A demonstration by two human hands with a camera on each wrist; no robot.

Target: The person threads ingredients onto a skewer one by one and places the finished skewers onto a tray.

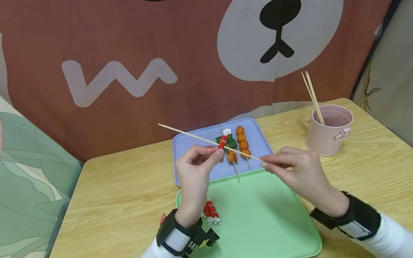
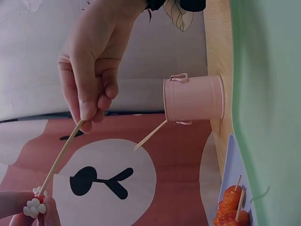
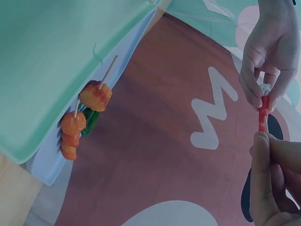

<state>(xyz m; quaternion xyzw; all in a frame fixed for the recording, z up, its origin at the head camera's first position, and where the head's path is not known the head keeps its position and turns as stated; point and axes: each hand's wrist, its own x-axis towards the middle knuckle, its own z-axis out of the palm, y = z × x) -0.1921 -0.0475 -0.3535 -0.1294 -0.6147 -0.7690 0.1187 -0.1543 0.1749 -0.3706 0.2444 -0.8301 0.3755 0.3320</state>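
My left hand [image 1: 193,172] pinches a small red-wrapped roll with white knobbly ends [image 1: 223,141], which looks like a toy enoki roll. A thin wooden skewer [image 1: 186,133] crosses at the roll, its far end up and to the left. The skewer's lower right end is pinched between thumb and fingers of my right hand [image 1: 301,170]. In the left wrist view the skewer [image 2: 61,160] meets the roll's white end [image 2: 34,208]; how far it passes through is hidden by fingers. More red-and-white rolls [image 1: 211,212] lie on the green tray [image 1: 265,229], partly behind my left wrist.
Behind the green tray, a lavender tray [image 1: 185,141] holds a skewer of orange balls [image 1: 241,136] and one with green and orange-brown pieces [image 1: 232,157]. A pink bucket [image 1: 325,135] with several skewers [image 1: 313,96] stands at the right. A printed curtain [image 1: 201,97] hangs behind the table.
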